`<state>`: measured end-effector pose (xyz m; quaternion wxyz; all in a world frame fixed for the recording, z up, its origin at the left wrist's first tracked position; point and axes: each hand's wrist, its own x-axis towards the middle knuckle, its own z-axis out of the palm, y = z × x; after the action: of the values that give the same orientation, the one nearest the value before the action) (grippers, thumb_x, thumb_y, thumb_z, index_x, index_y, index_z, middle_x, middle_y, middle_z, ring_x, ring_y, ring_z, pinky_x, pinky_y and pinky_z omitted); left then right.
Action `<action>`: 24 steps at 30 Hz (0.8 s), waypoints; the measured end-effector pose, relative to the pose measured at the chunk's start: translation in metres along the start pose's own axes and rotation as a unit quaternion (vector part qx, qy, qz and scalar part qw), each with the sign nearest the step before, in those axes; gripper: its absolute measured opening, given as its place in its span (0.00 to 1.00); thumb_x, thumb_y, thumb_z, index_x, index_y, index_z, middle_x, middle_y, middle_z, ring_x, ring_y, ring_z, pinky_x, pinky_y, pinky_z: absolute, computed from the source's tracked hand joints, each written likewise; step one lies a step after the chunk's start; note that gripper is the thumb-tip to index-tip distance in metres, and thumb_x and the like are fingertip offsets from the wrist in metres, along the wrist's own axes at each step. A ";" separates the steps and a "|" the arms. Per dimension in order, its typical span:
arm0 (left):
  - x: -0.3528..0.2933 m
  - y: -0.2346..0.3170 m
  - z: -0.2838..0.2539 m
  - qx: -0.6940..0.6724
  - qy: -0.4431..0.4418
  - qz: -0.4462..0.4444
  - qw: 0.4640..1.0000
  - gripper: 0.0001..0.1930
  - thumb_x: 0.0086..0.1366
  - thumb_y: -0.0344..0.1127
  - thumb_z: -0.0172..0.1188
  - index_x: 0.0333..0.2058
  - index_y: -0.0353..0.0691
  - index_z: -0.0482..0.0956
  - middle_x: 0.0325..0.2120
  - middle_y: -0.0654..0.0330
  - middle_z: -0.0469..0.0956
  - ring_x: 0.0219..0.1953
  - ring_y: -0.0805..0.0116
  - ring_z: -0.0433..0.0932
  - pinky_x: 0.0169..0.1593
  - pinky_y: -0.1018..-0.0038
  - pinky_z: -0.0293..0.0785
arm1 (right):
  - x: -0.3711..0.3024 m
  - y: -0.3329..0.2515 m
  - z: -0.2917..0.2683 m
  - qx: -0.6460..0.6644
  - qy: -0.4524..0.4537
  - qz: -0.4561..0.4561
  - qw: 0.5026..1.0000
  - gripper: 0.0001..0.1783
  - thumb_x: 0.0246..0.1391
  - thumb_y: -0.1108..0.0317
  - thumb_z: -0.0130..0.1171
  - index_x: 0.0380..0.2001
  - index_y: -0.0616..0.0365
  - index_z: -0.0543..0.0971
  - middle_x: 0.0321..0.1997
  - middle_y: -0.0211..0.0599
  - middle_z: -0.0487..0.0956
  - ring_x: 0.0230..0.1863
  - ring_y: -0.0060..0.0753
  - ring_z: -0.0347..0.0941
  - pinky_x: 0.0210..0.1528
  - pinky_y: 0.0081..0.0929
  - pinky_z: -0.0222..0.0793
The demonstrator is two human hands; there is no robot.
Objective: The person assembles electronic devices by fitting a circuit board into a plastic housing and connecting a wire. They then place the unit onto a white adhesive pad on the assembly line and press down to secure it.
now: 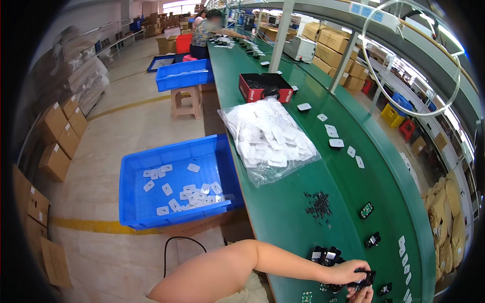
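A: Where do we put the piece?
B: Lower right of frame. We see a black housing (371, 277) between the left hand (348, 271) and the right hand (361, 295), over the green table (285, 224).

A: Fingers?
B: Left ones are clamped on its upper side. Right ones come up against its lower edge, partly hidden; we can't tell if they pinch or only prop it.

A: Handling?
B: We'd judge it light and stiff, plastic-looking, maybe a bit slick. Any board inside is likely the fragile part, so we'd hold the outer rim by opposite edges and keep fingertips off the middle.

A: Nearby stuff?
B: Black units (326, 255) bunched just left of the hands, a green circuit board (306, 297) at the bottom edge, white cards (402, 244) in a line at far lower right. Loose black bits (318, 206) heaped above, well apart from the hands.

A: Contents of the housing?
B: Too small and covered; we leave that out.
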<state>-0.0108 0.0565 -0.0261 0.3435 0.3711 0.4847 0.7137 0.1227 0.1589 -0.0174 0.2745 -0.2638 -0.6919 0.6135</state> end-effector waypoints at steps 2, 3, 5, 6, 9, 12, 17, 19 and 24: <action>0.004 -0.017 -0.004 -0.066 0.041 0.002 0.997 0.11 0.62 0.35 0.50 0.40 0.34 0.68 0.30 0.60 0.72 0.33 0.70 0.72 0.37 0.76 0.70 | -0.014 -0.024 0.026 0.019 0.004 -0.002 1.000 0.13 0.57 0.67 0.49 0.41 0.65 0.70 0.32 0.36 0.75 0.29 0.25 0.71 0.31 0.19 0.69; 0.002 -0.021 -0.007 -0.090 0.050 -0.004 0.995 0.12 0.62 0.35 0.50 0.41 0.35 0.67 0.28 0.60 0.72 0.31 0.69 0.74 0.34 0.77 0.71 | -0.015 -0.022 0.029 0.013 0.014 0.010 1.000 0.12 0.57 0.67 0.49 0.39 0.65 0.71 0.34 0.38 0.75 0.32 0.28 0.72 0.34 0.22 0.71; -0.009 0.014 -0.021 -0.215 0.075 -0.146 0.963 0.14 0.63 0.37 0.49 0.43 0.36 0.63 0.27 0.58 0.71 0.24 0.68 0.75 0.25 0.77 0.73 | -0.007 0.000 0.021 0.005 0.053 -0.005 0.999 0.15 0.52 0.67 0.53 0.40 0.65 0.69 0.33 0.43 0.74 0.30 0.35 0.74 0.34 0.27 0.72; -0.005 -0.006 -0.030 -0.240 0.117 -0.131 0.955 0.14 0.64 0.39 0.47 0.42 0.37 0.60 0.26 0.56 0.71 0.18 0.68 0.75 0.18 0.76 0.73 | -0.006 -0.011 0.041 0.049 0.115 -0.017 0.992 0.07 0.54 0.72 0.50 0.35 0.64 0.69 0.27 0.35 0.71 0.23 0.25 0.72 0.29 0.18 0.70; -0.001 0.013 -0.049 -0.182 0.192 -0.146 0.953 0.12 0.65 0.38 0.46 0.39 0.36 0.60 0.26 0.55 0.72 0.20 0.67 0.76 0.19 0.77 0.72 | 0.003 -0.022 0.049 0.028 0.141 -0.058 0.988 0.07 0.53 0.70 0.54 0.32 0.64 0.71 0.27 0.32 0.71 0.24 0.22 0.69 0.28 0.18 0.68; -0.002 0.012 -0.055 -0.135 0.176 -0.091 0.971 0.10 0.66 0.37 0.44 0.40 0.36 0.62 0.28 0.56 0.73 0.24 0.70 0.76 0.24 0.79 0.72 | 0.001 -0.026 0.059 0.084 0.118 -0.067 0.987 0.05 0.52 0.74 0.54 0.32 0.63 0.71 0.23 0.31 0.71 0.22 0.19 0.66 0.23 0.17 0.64; 0.003 0.007 -0.050 -0.059 0.156 -0.099 0.981 0.09 0.66 0.35 0.45 0.40 0.35 0.64 0.30 0.57 0.74 0.30 0.74 0.75 0.30 0.78 0.73 | -0.002 -0.016 0.063 0.183 0.071 -0.032 0.980 0.05 0.52 0.75 0.53 0.33 0.64 0.71 0.25 0.36 0.74 0.22 0.23 0.71 0.25 0.21 0.70; 0.002 0.003 -0.045 -0.017 0.153 -0.083 0.985 0.09 0.65 0.34 0.45 0.40 0.35 0.64 0.31 0.58 0.73 0.30 0.75 0.74 0.30 0.79 0.73 | -0.004 -0.019 0.063 0.178 0.070 -0.026 0.981 0.05 0.53 0.75 0.53 0.33 0.64 0.71 0.25 0.36 0.74 0.22 0.22 0.70 0.24 0.19 0.69; -0.006 -0.004 -0.043 0.102 0.141 -0.034 0.984 0.08 0.64 0.31 0.46 0.40 0.33 0.65 0.32 0.61 0.72 0.32 0.79 0.70 0.36 0.81 0.69 | -0.011 -0.024 0.068 0.203 0.053 -0.009 0.978 0.05 0.53 0.74 0.52 0.33 0.64 0.71 0.25 0.35 0.74 0.21 0.21 0.70 0.24 0.18 0.68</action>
<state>-0.0447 0.0340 -0.0422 0.2563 0.2830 0.6112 0.6933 0.0815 0.1006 -0.0009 0.3645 -0.2285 -0.5393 0.7239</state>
